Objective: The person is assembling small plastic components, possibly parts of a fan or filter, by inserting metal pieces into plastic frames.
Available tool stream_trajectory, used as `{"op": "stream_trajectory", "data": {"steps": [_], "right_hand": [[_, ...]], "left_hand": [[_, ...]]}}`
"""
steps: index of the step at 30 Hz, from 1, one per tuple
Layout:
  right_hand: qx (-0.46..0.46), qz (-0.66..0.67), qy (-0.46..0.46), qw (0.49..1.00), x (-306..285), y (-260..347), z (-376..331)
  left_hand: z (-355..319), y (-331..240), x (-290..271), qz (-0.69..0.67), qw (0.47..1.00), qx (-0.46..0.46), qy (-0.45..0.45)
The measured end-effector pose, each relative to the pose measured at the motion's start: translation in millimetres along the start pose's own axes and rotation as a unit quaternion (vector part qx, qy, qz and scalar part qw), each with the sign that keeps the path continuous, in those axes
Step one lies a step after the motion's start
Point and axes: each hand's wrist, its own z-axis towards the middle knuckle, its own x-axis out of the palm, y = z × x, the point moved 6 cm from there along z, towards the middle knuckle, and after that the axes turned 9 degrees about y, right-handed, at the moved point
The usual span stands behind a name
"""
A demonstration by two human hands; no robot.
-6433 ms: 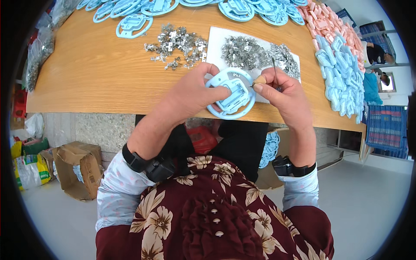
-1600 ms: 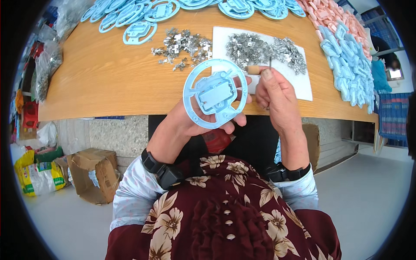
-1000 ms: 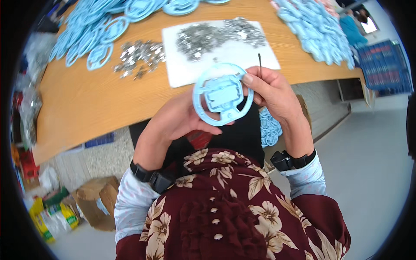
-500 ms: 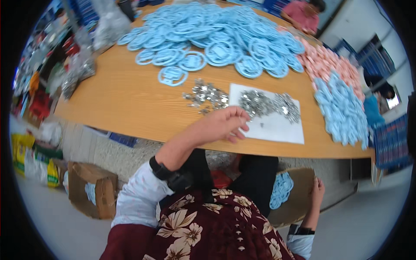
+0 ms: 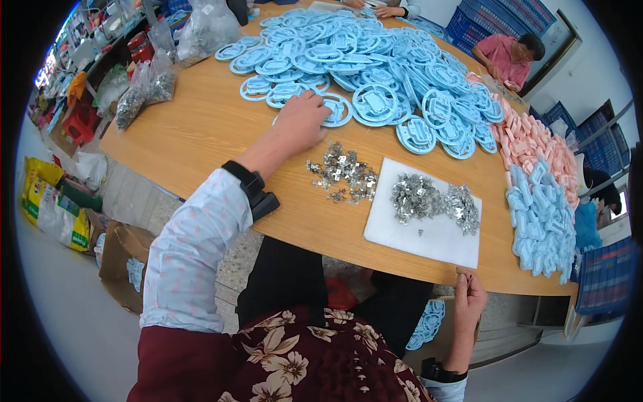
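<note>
My left hand (image 5: 303,124) is closed over a blue round plastic piece (image 5: 274,121) at the near left edge of a big pile of similar pieces (image 5: 375,104). Its fingers curl downward, and the hand covers most of that piece; the fingertips' hold is partly hidden. By the table's front edge, my right hand (image 5: 470,298) is pinched, thumb against fingers; anything in the pinch is too small to name. Between the hands, small silvery metal parts (image 5: 345,171) lie loose on the wood. More metal parts (image 5: 416,195) form two heaps on a white foam sheet (image 5: 388,231).
Pink plastic pieces (image 5: 536,144) and narrow light-blue pieces (image 5: 541,221) are heaped along the table's right side. Bags of metal parts (image 5: 144,90) stand at the left edge. Co-workers, one in a pink shirt (image 5: 504,59), sit across the table (image 5: 201,141). Cardboard boxes (image 5: 124,264) are below.
My left hand has moved from beside the foam sheet up and left to the blue pieces. My right hand has risen from the box below to the table's front edge. The view has shifted.
</note>
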Motion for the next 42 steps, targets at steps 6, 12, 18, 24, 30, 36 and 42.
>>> {"op": "stream_trajectory", "data": {"steps": [6,12,18,24,30,36,42], "right_hand": [[-0.014,0.014,-0.018,1.0,-1.8,18.5,-7.7],[-0.01,0.08,0.013,0.997,4.9,38.1,-4.0],[0.023,0.213,0.106,0.971,53.9,61.2,11.6],[0.096,0.335,0.236,0.907,96.3,67.2,14.7],[0.127,0.292,0.307,0.897,111.5,60.9,8.2],[-0.06,0.013,0.182,0.981,97.9,84.1,54.6],[-0.179,-0.227,0.192,0.938,144.7,140.0,109.4]], "left_hand": [[42.9,29.4,-14.7,-0.067,0.995,-0.068,-0.016],[27.1,57.7,-30.8,-0.411,0.899,-0.154,-0.009],[-57.6,-54.4,-17.7,-0.656,0.727,-0.125,0.158],[-122.4,-172.1,8.7,-0.753,0.593,-0.115,0.263],[-134.9,-191.3,33.9,-0.836,0.483,-0.194,0.171],[-132.9,-159.8,26.8,-0.795,0.54,-0.21,0.182],[-130.1,-142.1,26.0,-0.779,0.563,-0.194,0.194]]}}
